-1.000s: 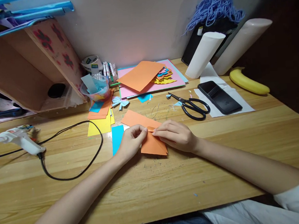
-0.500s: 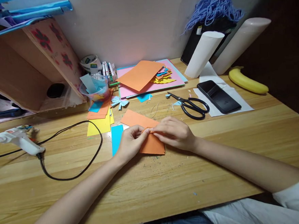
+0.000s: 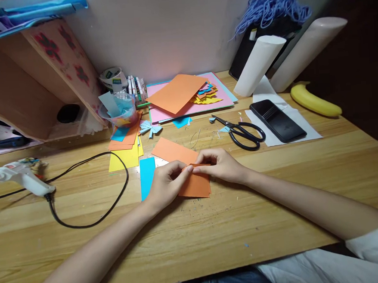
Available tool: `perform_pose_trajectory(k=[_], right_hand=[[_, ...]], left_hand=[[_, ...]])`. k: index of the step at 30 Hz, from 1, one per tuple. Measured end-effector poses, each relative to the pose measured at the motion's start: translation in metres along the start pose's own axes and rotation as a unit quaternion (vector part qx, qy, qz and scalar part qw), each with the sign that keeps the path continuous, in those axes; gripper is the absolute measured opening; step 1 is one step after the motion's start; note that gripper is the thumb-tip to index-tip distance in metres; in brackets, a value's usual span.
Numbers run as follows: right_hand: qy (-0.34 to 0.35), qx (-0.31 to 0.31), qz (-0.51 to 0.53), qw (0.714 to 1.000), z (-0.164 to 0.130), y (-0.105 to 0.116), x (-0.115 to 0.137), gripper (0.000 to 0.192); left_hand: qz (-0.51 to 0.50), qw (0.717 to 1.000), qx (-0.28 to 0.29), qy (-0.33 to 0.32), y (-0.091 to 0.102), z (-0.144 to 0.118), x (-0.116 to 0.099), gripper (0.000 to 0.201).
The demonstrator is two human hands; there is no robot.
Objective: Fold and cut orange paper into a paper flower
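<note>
My left hand (image 3: 166,184) and my right hand (image 3: 221,165) both pinch the top edge of a small folded orange paper (image 3: 197,186) that lies on the wooden desk (image 3: 214,230). The fingertips of the two hands meet at the fold. Just behind the hands lies another orange sheet (image 3: 172,151). A blue paper strip (image 3: 146,176) lies beside my left hand.
Black scissors (image 3: 243,133) and a black phone (image 3: 277,120) on white paper lie to the right, a banana (image 3: 315,101) beyond them. A glue gun (image 3: 21,179) with a looping black cord (image 3: 92,195) sits on the left. Stacked coloured paper (image 3: 186,98), a cup (image 3: 119,114) and white rolls (image 3: 259,65) stand at the back.
Both hands have shifted slightly away from me along the orange paper. The top edge has been folded down, so the visible piece looks shorter.
</note>
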State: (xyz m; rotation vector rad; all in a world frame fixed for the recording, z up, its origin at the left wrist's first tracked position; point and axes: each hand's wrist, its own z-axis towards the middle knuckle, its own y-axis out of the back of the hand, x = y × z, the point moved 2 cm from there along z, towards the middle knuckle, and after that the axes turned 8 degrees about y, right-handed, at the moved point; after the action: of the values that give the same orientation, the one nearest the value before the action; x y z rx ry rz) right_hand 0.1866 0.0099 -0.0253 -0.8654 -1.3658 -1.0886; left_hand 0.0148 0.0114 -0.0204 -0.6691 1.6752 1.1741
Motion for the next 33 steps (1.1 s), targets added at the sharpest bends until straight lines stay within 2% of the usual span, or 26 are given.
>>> perform_pose_trajectory(k=[8, 16, 25, 30, 33], right_hand=[[-0.015, -0.008, 0.022, 1.0, -0.0008, 0.0027, -0.0014, 0.024], [-0.029, -0.023, 0.079, 0.996, 0.0025, 0.0018, 0.0006, 0.022], [-0.044, -0.055, 0.075, 0.995, 0.0037, 0.0058, -0.0054, 0.024], [-0.039, -0.046, 0.055, 0.997, 0.0035, 0.0064, -0.0067, 0.024], [-0.028, -0.029, 0.04, 0.998, 0.0021, 0.0047, -0.0047, 0.024]], left_hand=[[-0.04, 0.998, -0.047, 0.027, 0.0018, 0.0028, 0.0033, 0.032], [-0.069, 0.996, -0.046, 0.034, 0.0025, 0.0032, 0.001, 0.031], [-0.125, 0.99, 0.004, 0.07, 0.0022, 0.007, -0.0014, 0.033], [-0.121, 0.988, 0.051, 0.086, 0.0002, 0.0061, -0.0016, 0.031], [-0.082, 0.991, 0.077, 0.077, -0.0006, 0.0058, -0.0012, 0.031]])
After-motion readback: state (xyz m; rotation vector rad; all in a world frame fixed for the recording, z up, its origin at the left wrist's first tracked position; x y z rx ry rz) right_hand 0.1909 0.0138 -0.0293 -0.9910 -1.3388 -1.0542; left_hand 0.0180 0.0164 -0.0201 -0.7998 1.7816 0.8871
